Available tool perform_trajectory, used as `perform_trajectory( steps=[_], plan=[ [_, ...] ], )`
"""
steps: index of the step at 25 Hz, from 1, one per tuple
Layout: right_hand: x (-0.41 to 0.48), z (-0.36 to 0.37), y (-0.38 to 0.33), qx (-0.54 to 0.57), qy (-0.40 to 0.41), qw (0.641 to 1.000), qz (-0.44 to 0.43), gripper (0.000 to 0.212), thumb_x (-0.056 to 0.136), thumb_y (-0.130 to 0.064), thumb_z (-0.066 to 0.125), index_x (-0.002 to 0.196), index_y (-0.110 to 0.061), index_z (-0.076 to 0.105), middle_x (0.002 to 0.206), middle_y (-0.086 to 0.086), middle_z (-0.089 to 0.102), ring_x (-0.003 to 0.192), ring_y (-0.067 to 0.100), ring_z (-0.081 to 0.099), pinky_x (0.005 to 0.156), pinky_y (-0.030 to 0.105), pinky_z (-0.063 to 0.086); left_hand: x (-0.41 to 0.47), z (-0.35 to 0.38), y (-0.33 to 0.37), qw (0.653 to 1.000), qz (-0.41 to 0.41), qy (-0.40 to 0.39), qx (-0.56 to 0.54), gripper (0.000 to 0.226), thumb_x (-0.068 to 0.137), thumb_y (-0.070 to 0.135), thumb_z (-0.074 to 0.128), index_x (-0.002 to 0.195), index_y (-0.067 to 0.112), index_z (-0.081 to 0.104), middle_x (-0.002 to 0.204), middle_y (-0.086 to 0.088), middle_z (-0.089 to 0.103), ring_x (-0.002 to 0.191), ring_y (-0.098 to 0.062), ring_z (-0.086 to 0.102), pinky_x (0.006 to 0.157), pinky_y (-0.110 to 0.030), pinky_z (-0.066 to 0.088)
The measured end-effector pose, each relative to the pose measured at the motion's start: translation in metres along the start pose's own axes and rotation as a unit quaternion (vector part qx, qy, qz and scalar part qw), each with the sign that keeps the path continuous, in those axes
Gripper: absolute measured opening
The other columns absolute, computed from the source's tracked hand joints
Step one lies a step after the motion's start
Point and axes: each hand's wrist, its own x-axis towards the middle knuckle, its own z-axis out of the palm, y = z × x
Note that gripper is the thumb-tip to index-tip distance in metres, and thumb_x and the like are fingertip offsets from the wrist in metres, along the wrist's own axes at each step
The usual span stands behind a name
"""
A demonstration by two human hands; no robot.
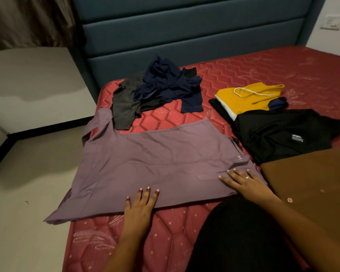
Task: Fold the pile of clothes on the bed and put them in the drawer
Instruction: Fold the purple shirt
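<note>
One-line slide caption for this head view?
The left hand and right hand rest flat on a purple shirt spread on the red mattress; a crumpled dark pile lies behind it.

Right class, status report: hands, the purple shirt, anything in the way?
Both open: left hand, right hand flat on purple shirt. Shirt spread on bed, overhanging edge. Behind it dark pile, brown garment alongside.

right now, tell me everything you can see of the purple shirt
The purple shirt lies flat across the red mattress, thin smooth cloth with light creases. Two small buttons show near its right end; its left part hangs past the mattress edge. The left hand and right hand lie flat on its near side.
</note>
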Motion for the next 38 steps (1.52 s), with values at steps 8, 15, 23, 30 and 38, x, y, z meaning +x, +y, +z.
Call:
perform_trajectory(
  steps=[8,15,23,30,38],
  plan=[
    [-0.001,-0.042,0.010,-0.102,-0.063,0.993,-0.004,0.067,0.099,-0.013,0.038,0.153,-0.034,0.006,0.157,0.008,0.024,0.144,0.026,0.024,0.116,0.041,0.016,-0.004,-0.025,-0.026,0.989,-0.107,-0.059,0.080,0.075,0.096,0.006,0.037,0.152,0.037,-0.002,0.155,-0.024,0.018,0.139,-0.041,0.029,0.101,-0.048,0.042],
    [-0.015,-0.048,0.025,-0.179,-0.035,0.982,-0.055,0.075,0.055,-0.031,0.090,0.123,-0.043,0.061,0.103,0.004,0.072,0.088,0.024,0.070,0.077,0.045,0.053,-0.035,-0.022,-0.002,0.983,-0.117,-0.109,0.085,0.072,0.099,0.000,0.029,0.152,0.034,-0.006,0.154,-0.030,0.013,0.137,-0.045,0.028,0.099,-0.048,0.045],
    [-0.047,-0.067,0.004,-0.073,-0.257,0.958,0.103,0.066,0.101,-0.042,0.037,0.154,-0.031,0.000,0.161,0.006,0.006,0.148,0.027,0.007,0.120,0.046,0.007,-0.079,-0.025,0.011,0.987,-0.103,-0.114,0.045,0.069,0.097,0.001,0.034,0.154,0.027,0.005,0.152,-0.029,0.024,0.132,-0.042,0.040,0.102,-0.042,0.041],
    [0.048,-0.143,-0.101,-0.023,-0.223,0.974,-0.023,0.059,0.095,-0.013,0.045,0.149,-0.030,0.030,0.154,0.005,0.031,0.139,0.022,0.035,0.110,0.030,0.032,-0.107,-0.048,-0.133,0.892,-0.313,-0.018,-0.325,0.044,0.091,0.028,0.053,0.134,0.022,0.053,0.136,-0.005,0.056,0.122,-0.025,0.055,0.099,-0.031,0.044],
    [0.101,-0.148,-0.369,0.076,-0.067,0.948,-0.303,0.056,0.101,-0.037,0.035,0.153,-0.034,0.013,0.162,-0.002,0.007,0.148,0.023,0.012,0.117,0.049,0.014,-0.101,-0.042,-0.211,0.663,-0.463,-0.094,-0.581,0.053,0.098,0.037,0.051,0.143,0.015,0.036,0.124,-0.018,0.054,0.090,-0.033,0.057,0.072,-0.039,0.049]
  ],
)
